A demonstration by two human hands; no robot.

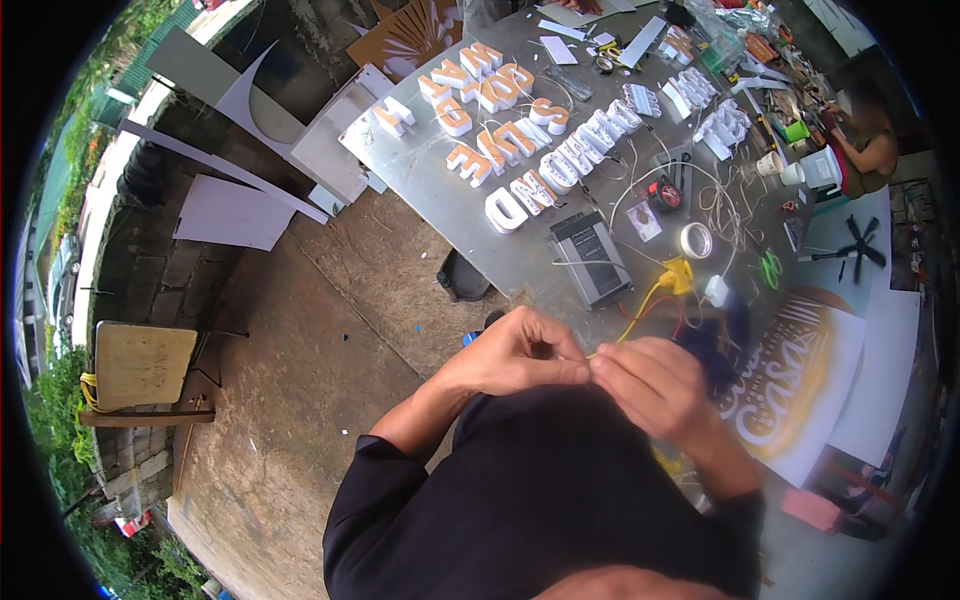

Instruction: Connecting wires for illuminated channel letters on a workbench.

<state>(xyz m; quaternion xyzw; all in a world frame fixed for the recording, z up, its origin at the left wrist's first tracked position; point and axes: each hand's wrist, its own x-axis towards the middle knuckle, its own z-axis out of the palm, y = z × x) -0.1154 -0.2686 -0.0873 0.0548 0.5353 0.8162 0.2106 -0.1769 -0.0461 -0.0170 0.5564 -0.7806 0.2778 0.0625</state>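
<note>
My left hand (pixel 525 355) and my right hand (pixel 655 395) meet above the metal table's near edge, both pinching a thin yellow wire (pixel 635 323); its end is hidden by my fingers. The wire runs up to a yellow connector (pixel 674 277). Beside that lie a dark metal power supply (pixel 590 260) with red and white leads, a white tape roll (pixel 696 240) and a white adapter (pixel 717 291). Farther back stand rows of white sign letters (pixel 565 161), some with orange faces, and a red-and-black tape measure (pixel 664 195).
A printed sign sheet (pixel 790 400) lies right of me. At the right a person (pixel 865 150) works among buckets and tools; another's hand (pixel 585 5) shows at the top. Cut panels (pixel 225 210) lean on the left wall, near a square board (pixel 140 365). A black tray (pixel 465 275) sits below the table edge.
</note>
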